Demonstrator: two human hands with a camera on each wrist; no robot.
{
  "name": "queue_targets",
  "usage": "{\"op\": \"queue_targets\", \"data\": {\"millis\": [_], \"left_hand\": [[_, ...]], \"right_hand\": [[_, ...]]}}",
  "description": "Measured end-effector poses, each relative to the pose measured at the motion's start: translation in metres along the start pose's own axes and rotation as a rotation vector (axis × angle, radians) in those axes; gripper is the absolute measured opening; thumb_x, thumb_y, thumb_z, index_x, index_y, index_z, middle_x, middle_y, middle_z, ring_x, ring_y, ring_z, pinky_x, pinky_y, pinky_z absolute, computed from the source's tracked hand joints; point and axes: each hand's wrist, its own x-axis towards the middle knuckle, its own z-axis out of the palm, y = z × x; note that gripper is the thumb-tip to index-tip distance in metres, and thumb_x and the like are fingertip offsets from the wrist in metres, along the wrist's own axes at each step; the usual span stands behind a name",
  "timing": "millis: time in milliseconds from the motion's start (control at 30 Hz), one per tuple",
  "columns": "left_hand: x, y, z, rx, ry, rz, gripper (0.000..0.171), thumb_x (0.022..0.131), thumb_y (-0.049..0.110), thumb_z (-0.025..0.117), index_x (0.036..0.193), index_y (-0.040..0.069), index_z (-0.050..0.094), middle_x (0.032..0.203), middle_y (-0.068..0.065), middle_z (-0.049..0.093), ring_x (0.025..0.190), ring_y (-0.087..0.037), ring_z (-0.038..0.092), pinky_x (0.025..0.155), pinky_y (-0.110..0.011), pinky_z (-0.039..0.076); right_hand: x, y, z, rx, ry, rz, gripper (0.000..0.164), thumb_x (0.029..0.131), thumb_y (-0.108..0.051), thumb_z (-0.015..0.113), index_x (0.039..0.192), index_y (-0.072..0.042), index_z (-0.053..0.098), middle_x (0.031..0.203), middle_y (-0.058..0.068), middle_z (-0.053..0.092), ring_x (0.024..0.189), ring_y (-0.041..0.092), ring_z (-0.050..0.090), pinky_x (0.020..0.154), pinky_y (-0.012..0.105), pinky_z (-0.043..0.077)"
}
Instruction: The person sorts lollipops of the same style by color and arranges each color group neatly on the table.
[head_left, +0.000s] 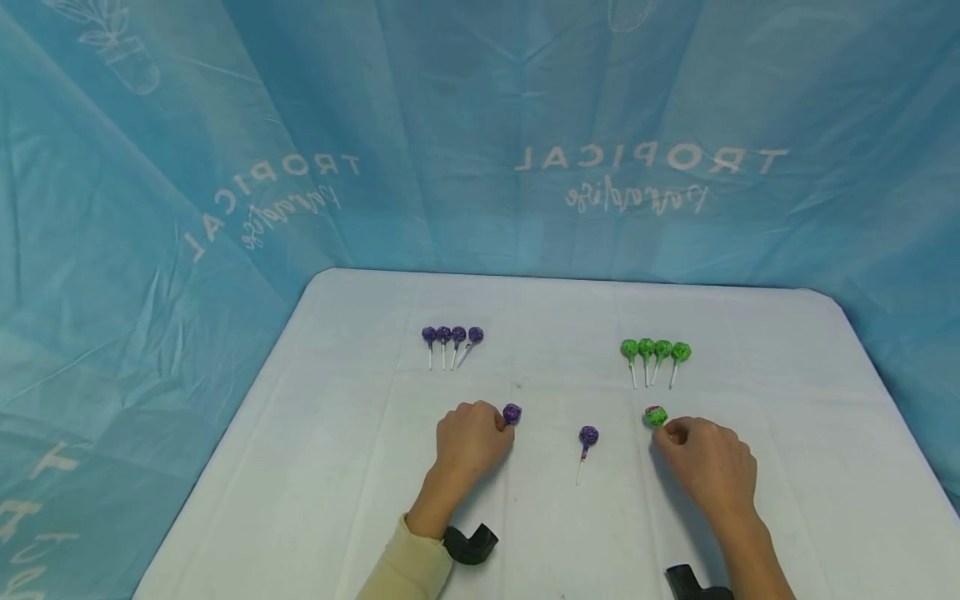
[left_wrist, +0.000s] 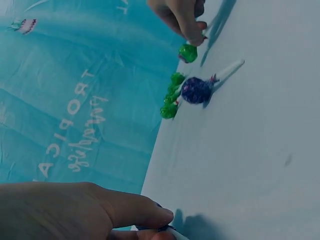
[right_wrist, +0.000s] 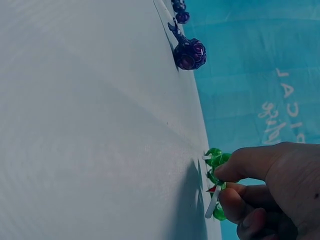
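My left hand [head_left: 472, 442] pinches a purple lollipop [head_left: 512, 414] just below its wrapped head, low over the white table. In the left wrist view, the thumb and fingers of that hand hide most of this lollipop. A green lollipop [head_left: 656, 416] with a red patch is pinched by my right hand [head_left: 708, 462]; its white stick [right_wrist: 213, 202] shows between the fingertips in the right wrist view. Between the two hands lies a single purple lollipop [head_left: 588, 436], its stick pointing toward me.
Several purple lollipops [head_left: 444, 334] lie side by side at the back left of the white table [head_left: 300, 467]. Farther right, several green lollipops [head_left: 647, 348] form a similar row. Blue printed curtains [head_left: 465, 167] hang behind the table and along its sides.
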Motion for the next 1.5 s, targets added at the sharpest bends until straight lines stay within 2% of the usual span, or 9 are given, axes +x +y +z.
{"op": "queue_targets", "data": {"millis": [200,533,900,1133,1500], "left_hand": [[0.012,-0.007,-0.004,0.043,0.058,0.0,0.051,0.082,0.022,0.066,0.045,0.022,0.031,0.044,0.011,0.016,0.045,-0.009,0.015,0.04,-0.028,0.013],[0.029,-0.014,-0.004,0.058,0.078,-0.001,0.051,0.084,0.025,0.067,0.046,0.021,0.034,0.042,0.01,0.021,0.043,-0.01,0.019,0.04,-0.029,0.016],[0.037,-0.018,-0.003,0.081,0.074,-0.004,0.038,0.085,0.027,0.068,0.052,0.019,0.053,0.044,0.008,0.041,0.043,-0.012,0.035,0.04,-0.03,0.026],[0.039,-0.018,-0.004,0.078,0.078,-0.002,0.039,0.085,0.027,0.068,0.051,0.019,0.052,0.044,0.007,0.039,0.043,-0.012,0.034,0.04,-0.03,0.025],[0.039,-0.019,-0.003,0.064,0.055,-0.003,0.045,0.086,0.024,0.067,0.048,0.02,0.042,0.042,0.009,0.029,0.042,-0.01,0.027,0.04,-0.029,0.02]], "right_hand": [[-0.001,0.002,0.0,-0.01,-0.015,0.003,0.025,0.081,-0.021,0.068,0.087,0.003,0.074,0.062,0.0,0.06,0.047,0.016,0.045,0.038,0.032,0.033],[-0.001,0.004,0.001,-0.014,0.007,0.006,0.024,0.081,-0.021,0.067,0.086,0.002,0.074,0.062,0.0,0.06,0.046,0.016,0.044,0.037,0.032,0.033],[0.002,0.008,-0.002,-0.015,0.004,0.017,0.024,0.082,-0.021,0.066,0.086,0.002,0.074,0.063,0.0,0.061,0.046,0.016,0.045,0.037,0.032,0.033],[0.01,0.015,-0.005,-0.034,0.022,0.024,0.025,0.082,-0.02,0.065,0.084,0.003,0.073,0.062,0.003,0.061,0.045,0.017,0.045,0.037,0.032,0.032],[0.021,0.021,-0.017,-0.049,0.02,0.066,0.027,0.083,-0.021,0.065,0.088,0.004,0.072,0.063,0.008,0.063,0.046,0.019,0.045,0.038,0.033,0.033]]}}
